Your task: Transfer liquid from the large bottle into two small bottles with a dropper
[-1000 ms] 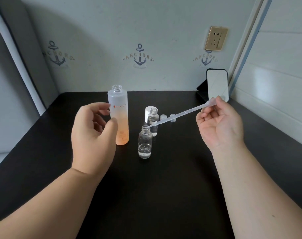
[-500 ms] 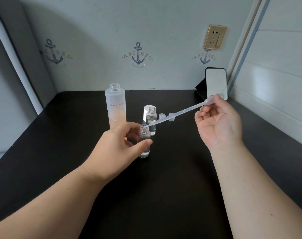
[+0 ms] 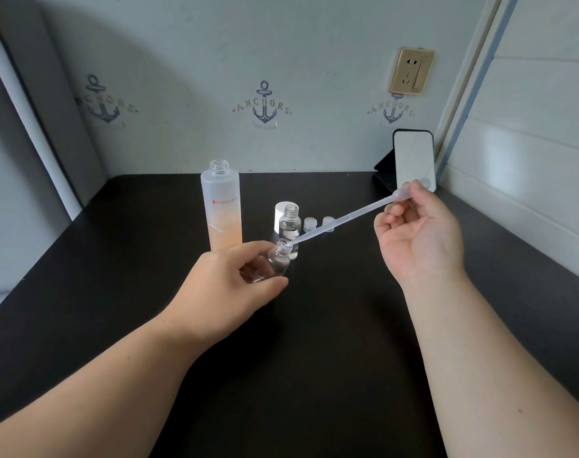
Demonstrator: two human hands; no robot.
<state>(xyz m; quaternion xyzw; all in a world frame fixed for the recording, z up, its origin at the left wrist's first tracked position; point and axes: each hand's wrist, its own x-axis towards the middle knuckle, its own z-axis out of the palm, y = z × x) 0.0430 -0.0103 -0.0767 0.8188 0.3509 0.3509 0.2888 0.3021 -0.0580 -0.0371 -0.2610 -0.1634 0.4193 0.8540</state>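
The large frosted bottle [image 3: 221, 209], uncapped and holding orange liquid in its lower half, stands on the black table [image 3: 298, 358]. My left hand [image 3: 228, 282] grips the nearer small clear bottle [image 3: 279, 261] and tilts it to the right. My right hand [image 3: 417, 233] pinches the bulb of a clear plastic dropper [image 3: 344, 219]. The dropper slants down to the left, and its tip sits at the tilted bottle's open mouth. A second small clear bottle [image 3: 289, 224] stands upright just behind, uncapped.
A white cap [image 3: 280, 211] stands behind the second small bottle, and two small clear caps [image 3: 317, 223] lie to its right. A phone [image 3: 413, 160] leans on a stand at the back right corner. Walls close the back and right sides.
My left hand left the large bottle, moved right and took hold of the nearer small bottle, then tilted it toward the dropper. The dropper tip has come down to that bottle's mouth.
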